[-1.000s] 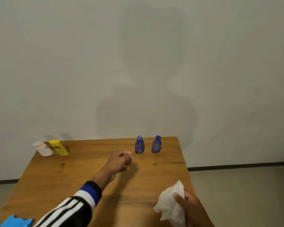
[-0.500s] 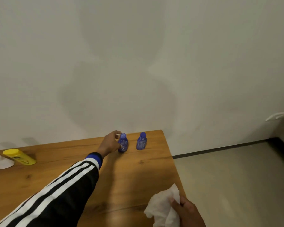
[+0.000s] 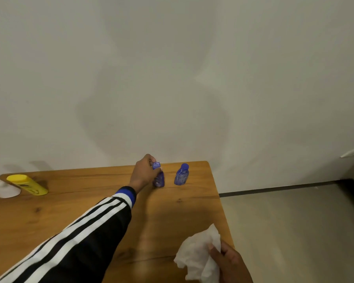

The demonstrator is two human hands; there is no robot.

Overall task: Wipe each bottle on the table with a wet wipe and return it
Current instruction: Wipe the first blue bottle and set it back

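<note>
Wooden table (image 3: pixel 49 211) against a pale wall carries everything I need. At its far edge stands the blue bottle (image 3: pixel 159 178) that I am taking, upright on the wood, and my left hand (image 3: pixel 144 172) is curled round its side, with fingers reaching up near the cap. Just beside it on the right stands a second blue bottle (image 3: pixel 181 174), upright and apart from the first. My right hand (image 3: pixel 230 264) is at the near corner of the table and pinches a crumpled white wipe (image 3: pixel 198 254) between thumb and fingers.

I judge that the step in hand is the pick-up of this bottle; the wiping of it is not yet begun. The next move calls for lifting it straight up, so it does not knock its neighbour, and bringing it to the wipe.

Far on the left lie a yellow bottle (image 3: pixel 27 184) and a white bottle (image 3: pixel 3 189), both on their sides, I think.
</note>
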